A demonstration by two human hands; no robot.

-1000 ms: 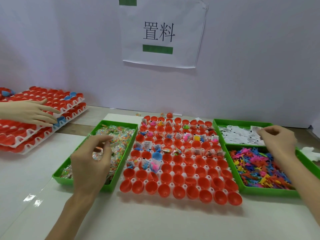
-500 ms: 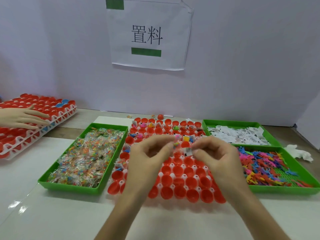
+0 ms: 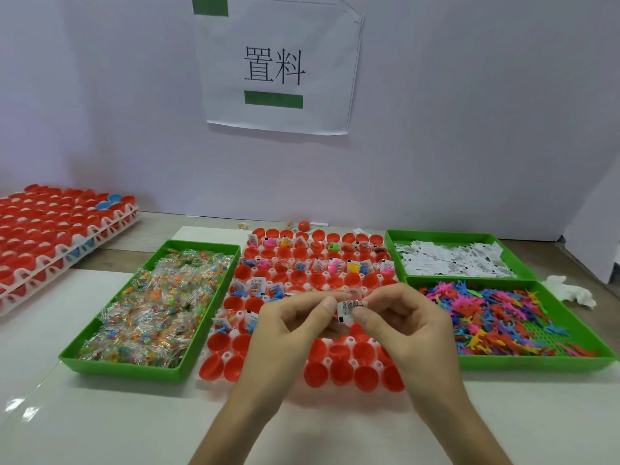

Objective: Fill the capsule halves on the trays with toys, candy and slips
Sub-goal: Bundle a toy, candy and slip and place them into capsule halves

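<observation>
Over the middle of the capsule tray point(image 3: 350, 340): left hand point(image 3: 285, 327) and right hand point(image 3: 409, 327), both grips closed on one printed slip point(image 3: 347, 310), pinched at its edges. Best handling: confirm it is single, then drop it into an empty capsule half point(image 3: 342, 375) beneath.

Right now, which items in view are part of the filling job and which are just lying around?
Job: left hand and right hand, both pinching a slip; capsule halves; candy bin; slip bin; toy bin.
Lying about: loose red capsule; crumpled white wad; wall sign; stacked trays at left.
</observation>
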